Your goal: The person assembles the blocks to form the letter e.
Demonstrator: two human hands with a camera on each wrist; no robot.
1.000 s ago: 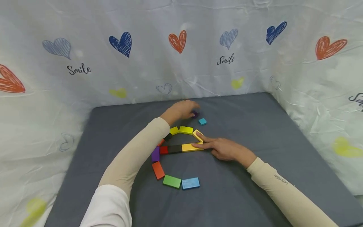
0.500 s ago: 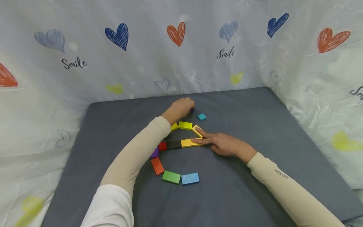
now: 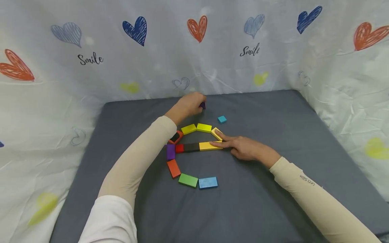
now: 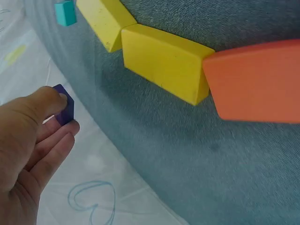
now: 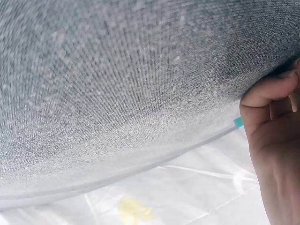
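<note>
Near the far edge, my left hand pinches a small dark purple block between thumb and fingers; it also peeks out in the head view. My right hand has two fingers stretched out, one on a pale yellow block and one on a yellow-orange block. That one ends a straight row with a black block and a red block. Two yellow blocks curve left to an orange-red block with a black piece on it, partly behind my left sleeve.
A purple block, an orange block, a green block and a blue block curve round below the row. A small cyan block lies apart at the back. Grey cloth covers the table; a printed curtain hangs behind.
My left hand has taken hold of the small purple block and drawn it back and left, away from the cyan block. My right fingers stay on the same two blocks.
</note>
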